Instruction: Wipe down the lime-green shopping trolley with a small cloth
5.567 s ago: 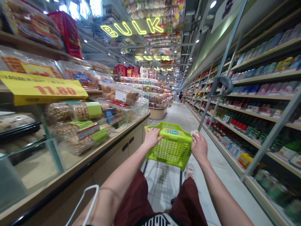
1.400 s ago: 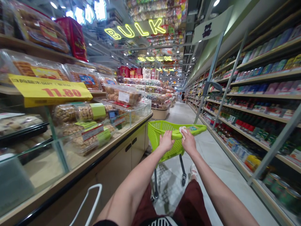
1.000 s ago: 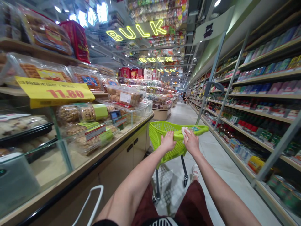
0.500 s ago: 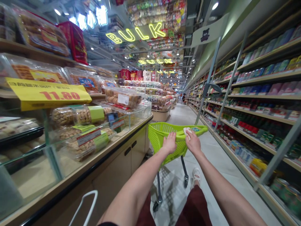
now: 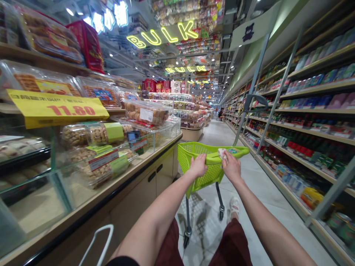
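Observation:
A bright green shopping cart [image 5: 203,177] with grey legs and wheels stands in front of me, angled across the aisle. My left hand [image 5: 198,166] is closed around the left part of its near rim, fingers over the top. My right hand [image 5: 232,167] presses a crumpled white tissue [image 5: 222,152] against the cart's handle bar [image 5: 242,150], near a small label. The fingers of the right hand are bent over the tissue, and its palm side is hidden from me.
To the left runs a glass-fronted counter [image 5: 154,168] with packaged snacks and a yellow price sign [image 5: 58,109]. Stocked shelves [image 5: 307,144] with metal posts line the right. A white wire handle [image 5: 101,240] shows at bottom left. A person [image 5: 221,114] is far down the aisle.
The cart and both hands sit slightly farther right in view. My right hand has shifted a little on the handle bar with the tissue. The left hand keeps its hold.

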`<control>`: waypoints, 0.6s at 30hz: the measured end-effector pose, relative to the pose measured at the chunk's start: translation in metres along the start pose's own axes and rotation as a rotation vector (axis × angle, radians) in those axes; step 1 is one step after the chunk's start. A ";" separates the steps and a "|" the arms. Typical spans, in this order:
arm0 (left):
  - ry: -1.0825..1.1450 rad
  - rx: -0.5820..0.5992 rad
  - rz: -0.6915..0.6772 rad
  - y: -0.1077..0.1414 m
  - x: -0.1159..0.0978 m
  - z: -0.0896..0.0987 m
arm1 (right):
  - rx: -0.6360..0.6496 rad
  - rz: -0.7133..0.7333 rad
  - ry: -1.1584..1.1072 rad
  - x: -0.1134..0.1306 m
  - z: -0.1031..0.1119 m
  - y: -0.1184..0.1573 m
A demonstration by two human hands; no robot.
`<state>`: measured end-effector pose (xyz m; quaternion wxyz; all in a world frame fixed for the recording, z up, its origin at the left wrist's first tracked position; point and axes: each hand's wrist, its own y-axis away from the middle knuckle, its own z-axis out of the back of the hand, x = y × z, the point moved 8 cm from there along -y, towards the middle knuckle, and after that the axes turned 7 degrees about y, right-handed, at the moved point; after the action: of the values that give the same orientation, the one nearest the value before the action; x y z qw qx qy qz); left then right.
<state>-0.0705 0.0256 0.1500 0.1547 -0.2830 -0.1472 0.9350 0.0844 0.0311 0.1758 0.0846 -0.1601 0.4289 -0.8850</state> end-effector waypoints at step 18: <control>-0.026 -0.001 0.116 0.000 -0.005 -0.009 | 0.086 0.176 -0.149 -0.016 -0.025 -0.007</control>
<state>-0.0614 0.0250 0.1453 0.0983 -0.2791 -0.1331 0.9459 0.0908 0.0583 0.1631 0.2006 -0.1835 0.3957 -0.8772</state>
